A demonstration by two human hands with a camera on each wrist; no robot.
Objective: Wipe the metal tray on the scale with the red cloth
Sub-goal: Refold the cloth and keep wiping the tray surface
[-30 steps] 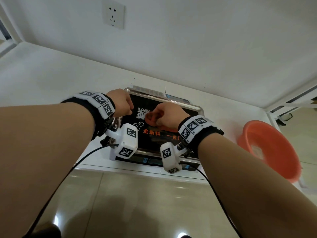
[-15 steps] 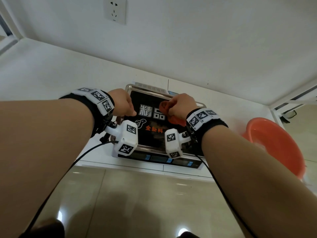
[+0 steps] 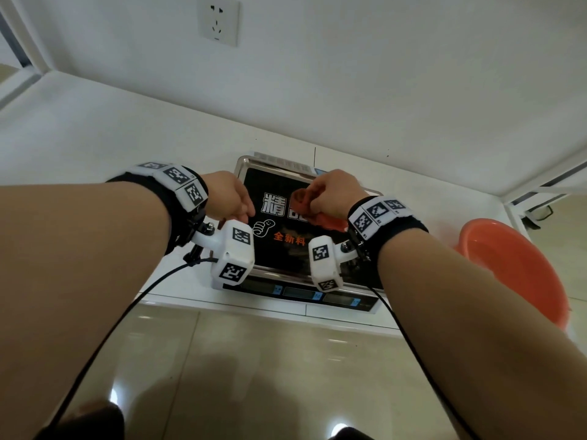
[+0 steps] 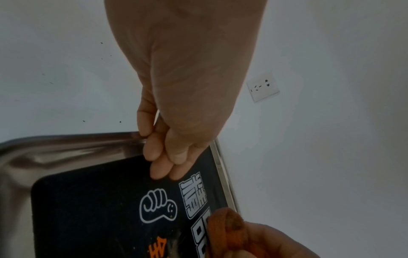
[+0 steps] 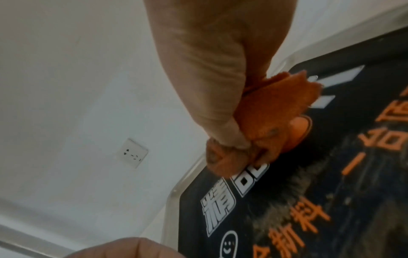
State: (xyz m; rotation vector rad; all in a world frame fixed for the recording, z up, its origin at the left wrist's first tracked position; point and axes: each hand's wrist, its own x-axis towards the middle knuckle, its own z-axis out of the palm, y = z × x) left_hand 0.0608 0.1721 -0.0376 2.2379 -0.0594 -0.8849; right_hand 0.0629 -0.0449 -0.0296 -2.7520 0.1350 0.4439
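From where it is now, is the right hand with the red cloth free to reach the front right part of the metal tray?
Probably yes. The right hand grips the red cloth over the metal tray's black sticker; nothing lies between it and that part. The left hand holds the opposite edge.

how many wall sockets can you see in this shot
1. The socket sits on the white wall, up behind the scale and left of it; both wrist views show the same one. The arms hide none of the wall, though more may lie outside the frame.
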